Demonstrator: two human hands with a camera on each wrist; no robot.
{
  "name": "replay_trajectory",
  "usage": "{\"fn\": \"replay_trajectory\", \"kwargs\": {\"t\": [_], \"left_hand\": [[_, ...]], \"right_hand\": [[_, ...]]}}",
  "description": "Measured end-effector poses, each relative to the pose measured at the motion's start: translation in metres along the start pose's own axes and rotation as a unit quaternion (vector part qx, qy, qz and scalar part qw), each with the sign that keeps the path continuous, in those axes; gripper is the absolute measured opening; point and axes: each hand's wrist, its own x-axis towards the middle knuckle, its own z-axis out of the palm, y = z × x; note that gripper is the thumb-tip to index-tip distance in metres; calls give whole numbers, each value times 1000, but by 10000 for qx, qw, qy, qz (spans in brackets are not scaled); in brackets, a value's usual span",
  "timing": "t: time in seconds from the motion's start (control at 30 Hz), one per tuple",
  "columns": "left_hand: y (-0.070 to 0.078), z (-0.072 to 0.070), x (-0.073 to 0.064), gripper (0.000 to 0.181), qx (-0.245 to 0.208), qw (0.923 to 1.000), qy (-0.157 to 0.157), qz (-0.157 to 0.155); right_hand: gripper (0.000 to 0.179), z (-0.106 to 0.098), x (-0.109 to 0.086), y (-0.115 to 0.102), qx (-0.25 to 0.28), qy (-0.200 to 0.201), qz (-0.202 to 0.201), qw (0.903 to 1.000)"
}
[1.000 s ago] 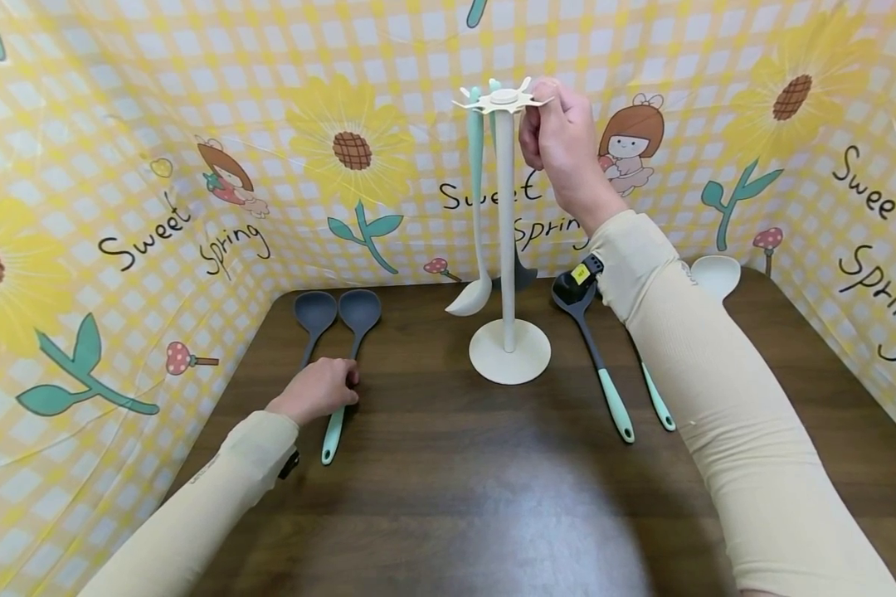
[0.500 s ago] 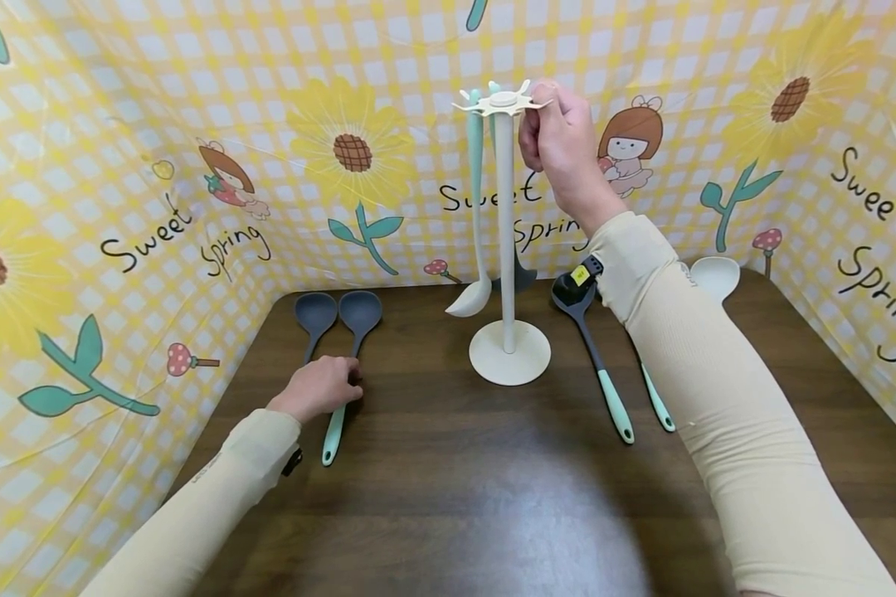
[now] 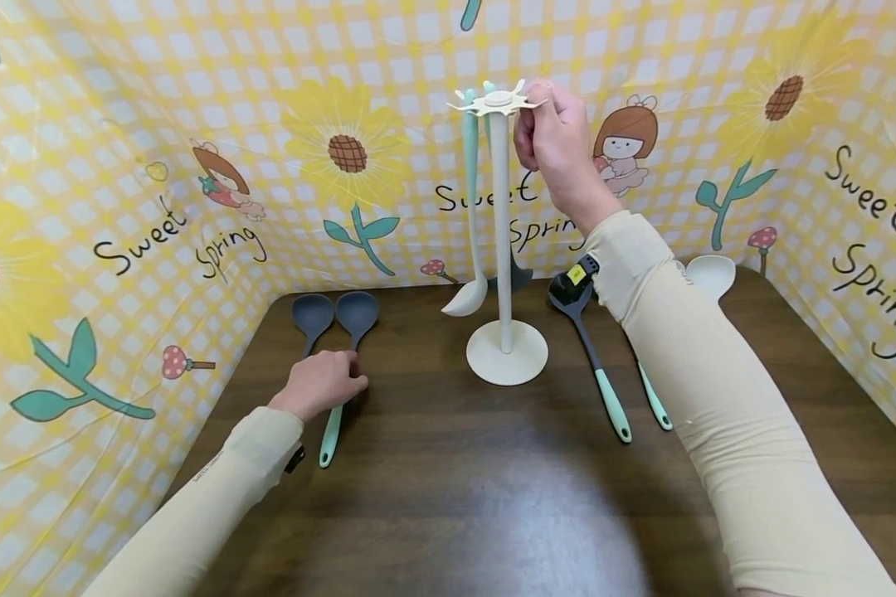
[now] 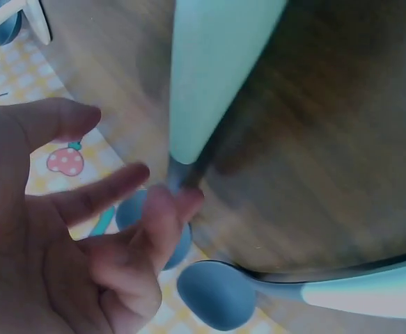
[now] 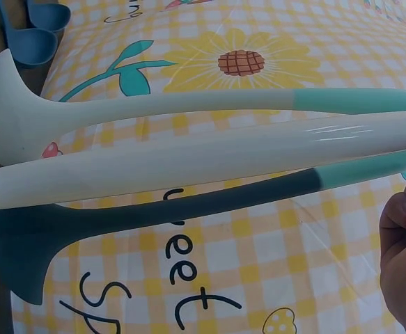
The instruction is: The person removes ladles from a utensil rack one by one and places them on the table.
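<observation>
My left hand [image 3: 319, 383] is over the right of two dark grey ladles [image 3: 357, 311] lying at the left of the table. In the left wrist view, my thumb and index finger stand apart from its mint handle [image 4: 213, 76], while other fingertips are at its grey neck; firm contact cannot be told. With curled fingers, my right hand [image 3: 560, 141] pinches a hook at the top of the white utensil rack [image 3: 506, 224]. A white ladle [image 3: 472, 294] and a dark grey utensil [image 5: 105, 223] hang from the rack by mint handles.
The other dark grey ladle [image 3: 312, 313] lies partly under my left hand. Right of the rack are a dark grey spoon-like utensil [image 3: 586, 336] and a white one [image 3: 711, 275], partly hidden by my right arm. A patterned cloth [image 3: 388, 50] walls the wooden table [image 3: 433, 481].
My left fingers have loosened and extended a little to the right over the ladle's handle. My right hand stays at the rack's top. The head view has shifted slightly.
</observation>
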Motion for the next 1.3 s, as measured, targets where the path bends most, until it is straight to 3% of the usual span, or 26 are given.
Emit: {"fn": "replay_trajectory", "kwargs": {"t": [0.17,0.3,0.43,0.63,0.83,1.07,1.3], "left_hand": [[6,-2,4,36,219,9991,318,-157],[19,-8,9,44,180,9979,627,-4],[43,-16,17,42,-166,9933,1115,267],[88,-37,31,34,-779,9727,1993,893],[131,-61,44,34,-1042,9505,2587,1368],[161,-84,53,41,-1496,9327,2921,1494],[173,-94,59,31,-1658,9290,2951,1497]], "right_hand": [[42,1,0,1,-51,13,34,10000],[41,0,0,1,-70,14,53,10000],[40,-1,0,0,-65,25,54,10000],[40,-1,-1,1,17,25,30,10000],[41,-1,-2,1,6,8,-13,10000],[44,-1,-3,2,-57,30,-68,10000],[43,0,-3,0,-187,24,-15,9998]]}}
